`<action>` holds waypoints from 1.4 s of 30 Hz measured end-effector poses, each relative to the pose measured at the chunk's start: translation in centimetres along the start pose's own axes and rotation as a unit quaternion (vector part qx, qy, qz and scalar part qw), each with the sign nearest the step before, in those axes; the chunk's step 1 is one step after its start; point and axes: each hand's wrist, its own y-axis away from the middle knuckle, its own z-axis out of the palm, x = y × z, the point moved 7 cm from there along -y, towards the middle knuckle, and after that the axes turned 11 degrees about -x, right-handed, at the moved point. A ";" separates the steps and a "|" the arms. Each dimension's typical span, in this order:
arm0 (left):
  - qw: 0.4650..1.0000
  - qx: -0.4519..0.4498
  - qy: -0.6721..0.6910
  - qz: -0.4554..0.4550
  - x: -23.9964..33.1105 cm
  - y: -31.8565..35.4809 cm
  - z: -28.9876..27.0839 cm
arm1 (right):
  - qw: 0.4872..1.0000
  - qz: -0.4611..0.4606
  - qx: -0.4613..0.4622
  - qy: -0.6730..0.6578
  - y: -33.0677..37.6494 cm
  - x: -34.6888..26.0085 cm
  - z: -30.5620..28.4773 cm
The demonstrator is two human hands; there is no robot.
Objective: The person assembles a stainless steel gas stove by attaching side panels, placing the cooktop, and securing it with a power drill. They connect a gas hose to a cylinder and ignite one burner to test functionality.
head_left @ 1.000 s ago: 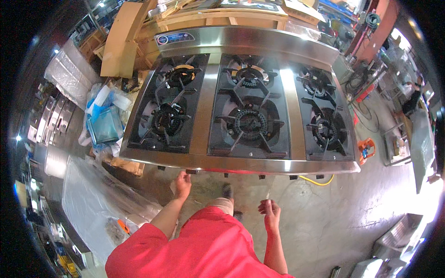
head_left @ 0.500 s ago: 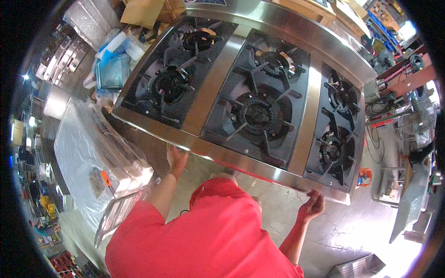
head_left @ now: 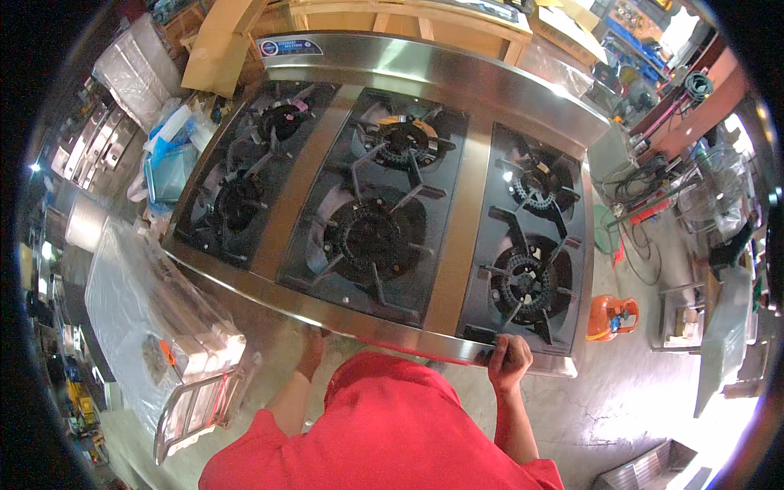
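6 burners in 3 black bays across a stainless steel gas range [head_left: 457, 98], standing on the workshop floor, front rail right against the red-shirted torso, presumably for handling from the front. Right hand [head_left: 510, 361] curled over that rail near its right corner, fingers wrapped on the edge; left hand [head_left: 310, 349] under the rail left of centre, grip impossible to tell. Plastic-wrapped steel unit [head_left: 139, 310] at left, orange gas cylinder [head_left: 609, 317] at right, oval blue label [head_left: 290, 46] on the back panel's left end.
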 end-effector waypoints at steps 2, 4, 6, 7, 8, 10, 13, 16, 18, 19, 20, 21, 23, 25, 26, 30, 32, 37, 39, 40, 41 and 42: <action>0.956 -0.038 0.276 -0.094 1.4 0.7 0.7 | 0.999 -0.032 0.024 -0.015 0.0 -0.5 -0.3; 0.938 0.019 0.320 -0.130 3.6 1.6 1.0 | 0.998 -0.047 0.032 -0.024 0.0 -0.7 -0.5; 0.955 0.089 0.265 -0.097 5.6 2.4 0.4 | 0.998 -0.056 0.021 -0.034 0.3 -0.7 -0.7; 0.982 0.120 0.143 -0.037 7.1 2.6 -0.2 | 0.997 -0.058 0.029 -0.043 0.4 -0.6 -0.8; 0.989 0.148 0.014 0.022 8.6 2.9 -0.5 | 0.997 -0.062 0.022 -0.036 0.6 -0.6 -0.9; 0.968 0.178 -0.147 0.097 10.4 3.4 -0.6 | 0.997 -0.063 0.020 -0.031 0.7 -0.5 -1.0; 0.975 0.178 -0.101 0.085 10.3 3.2 -1.0 | 0.996 -0.080 0.034 -0.033 0.7 -0.7 -1.1; 0.963 0.119 0.233 -0.059 7.5 2.3 -0.7 | 0.994 -0.093 0.035 -0.038 0.6 -0.7 -1.0; 0.943 0.077 0.310 -0.094 6.7 1.6 -0.2 | 0.993 -0.104 0.036 -0.047 0.6 -0.8 -1.0; 0.926 0.069 0.355 -0.105 6.1 1.5 -0.1 | 0.992 -0.108 0.032 -0.051 0.7 -0.8 -1.0; 0.926 0.065 0.354 -0.116 5.4 1.3 -0.2 | 0.992 -0.108 0.034 -0.050 0.7 -0.8 -1.0; 0.923 0.077 0.358 -0.120 4.6 1.3 -0.4 | 0.992 -0.108 0.030 -0.048 0.7 -0.8 -1.0; 0.975 0.096 0.187 -0.071 4.3 1.5 -1.7 | 0.992 -0.111 0.023 -0.051 0.7 -0.7 -0.9; 0.980 0.095 -0.172 -0.001 5.8 1.8 -2.1 | 0.992 -0.111 0.020 -0.056 0.7 -0.7 -0.9; 0.981 0.099 -0.161 0.032 6.0 1.9 -2.0 | 0.992 -0.114 0.021 -0.054 0.7 -0.7 -0.9; 0.973 0.117 0.186 -0.065 3.6 0.8 -1.1 | 0.992 -0.108 0.026 -0.051 0.7 -0.7 -0.8; 0.934 0.118 0.315 -0.124 1.9 0.2 -0.3 | 0.993 -0.108 0.017 -0.046 0.7 -0.7 -0.8; 0.972 0.157 -0.150 0.085 5.0 2.3 -1.7 | 0.993 -0.108 -0.007 -0.038 0.6 -0.8 -0.8; 0.924 0.181 -0.335 0.022 5.9 5.2 -0.7 | 0.993 -0.110 -0.001 -0.040 0.6 -0.9 -1.0; 0.941 0.154 -0.290 0.077 7.2 6.7 1.5 | 0.993 -0.115 0.000 -0.042 0.5 -0.9 -1.0; 0.947 0.105 -0.278 0.121 8.8 7.8 3.9 | 0.992 -0.121 -0.008 -0.037 0.5 -0.9 -1.0; 0.948 0.012 -0.300 0.101 9.5 8.6 6.9 | 0.991 -0.126 -0.006 -0.038 0.5 -0.9 -1.0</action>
